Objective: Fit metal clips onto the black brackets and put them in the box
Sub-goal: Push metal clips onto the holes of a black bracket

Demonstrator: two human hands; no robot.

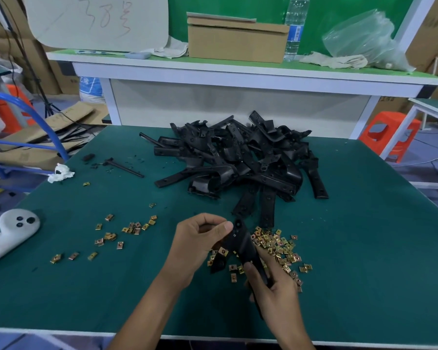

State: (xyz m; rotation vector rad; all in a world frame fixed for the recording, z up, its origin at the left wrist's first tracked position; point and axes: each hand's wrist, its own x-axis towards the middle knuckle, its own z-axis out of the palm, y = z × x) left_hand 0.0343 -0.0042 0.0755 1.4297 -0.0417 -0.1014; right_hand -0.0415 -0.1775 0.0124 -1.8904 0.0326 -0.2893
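Observation:
Both my hands hold one black bracket (242, 245) above the green table near its front edge. My left hand (197, 245) grips the bracket's upper end, thumb on top. My right hand (273, 286) is curled round its lower end. A brass metal clip (223, 251) sits on the bracket's side tab. Under and to the right of the bracket lies a heap of loose brass clips (280, 247). A big pile of black brackets (245, 157) lies in the middle of the table. A cardboard box (235, 44) stands on the shelf behind.
More clips (127, 232) lie scattered to the left. A white controller (13, 229) rests at the table's left edge. A black rod (124, 167) and a crumpled tissue (60, 173) lie at the back left. A water bottle (295, 29) and plastic bag (362, 39) stand on the shelf.

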